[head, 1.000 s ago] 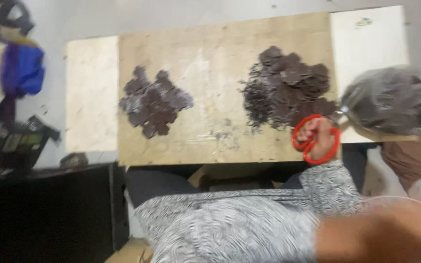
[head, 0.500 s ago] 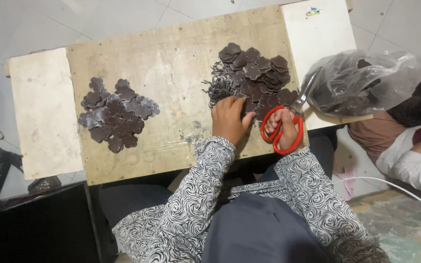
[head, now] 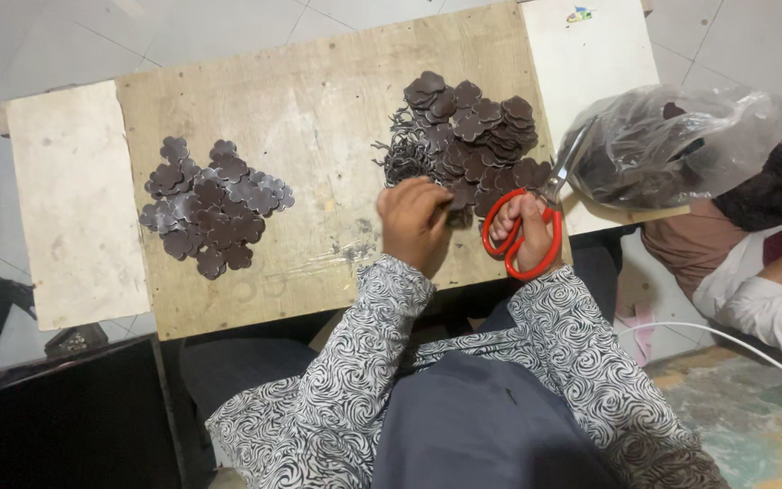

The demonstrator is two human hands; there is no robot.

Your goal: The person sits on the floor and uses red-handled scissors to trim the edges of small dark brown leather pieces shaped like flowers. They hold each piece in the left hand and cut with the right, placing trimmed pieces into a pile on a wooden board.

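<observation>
Pale grey tiled floor [head: 228, 32] spreads behind a worn plywood tabletop [head: 319, 118], flanked by a white board panel [head: 70, 199] at one end. Dark black furniture [head: 65, 417] sits at the lower edge. Even, soft light throughout.

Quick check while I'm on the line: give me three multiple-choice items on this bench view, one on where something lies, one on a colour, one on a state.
1. Where does the clear plastic bag lie?
A. at the board's right end
B. at the board's left end
C. on the floor under the board

2. What colour are the handles of the scissors?
A. blue
B. red
C. yellow

3. What is the left hand doing?
A. resting in the lap
B. holding the bag
C. reaching into the right pile of brown cutouts

Answers: 1 A, the bag sits at the right end by the scissor blades. 2 B, red loops show around the right hand. 3 C, its fingers lie at that pile's near edge.
</observation>
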